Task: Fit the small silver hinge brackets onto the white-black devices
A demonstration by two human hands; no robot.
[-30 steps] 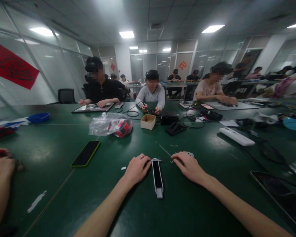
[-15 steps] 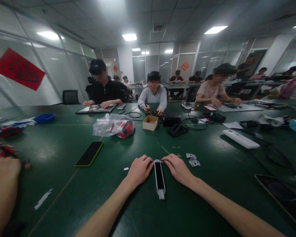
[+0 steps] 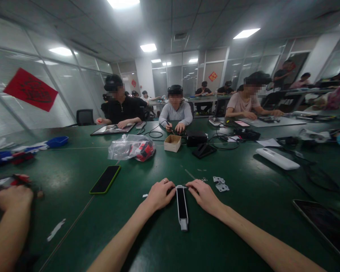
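Observation:
A slim black piece with a white frame (image 3: 182, 206) lies lengthwise on the green table in front of me; it looks like the deck of a small model. Its near end carries a grey-white block, and a thin crosspiece spans its far end. My left hand (image 3: 160, 194) pinches the left tip of this crosspiece between thumb and fingers. At the right tip, the fingers of my right hand (image 3: 202, 194) are closed the same way. The fingertips cover the ends of the crosspiece. Flat grey metal plates (image 3: 221, 184) and small rings (image 3: 204, 180) lie beyond my right hand.
Left of my arms are a green-edged phone (image 3: 105, 179) and another person's hand (image 3: 14, 198) at red parts. Farther off stand a plastic bag (image 3: 132, 147), a small open box (image 3: 172, 143) and a black box (image 3: 196, 138). A white device (image 3: 277, 158) and a dark tablet (image 3: 324, 226) lie right.
The view has shifted slightly. Both my hands keep their hold at the far end of the black-and-white piece, which hardly moves. Across the table, a co-worker's hands have shifted a little.

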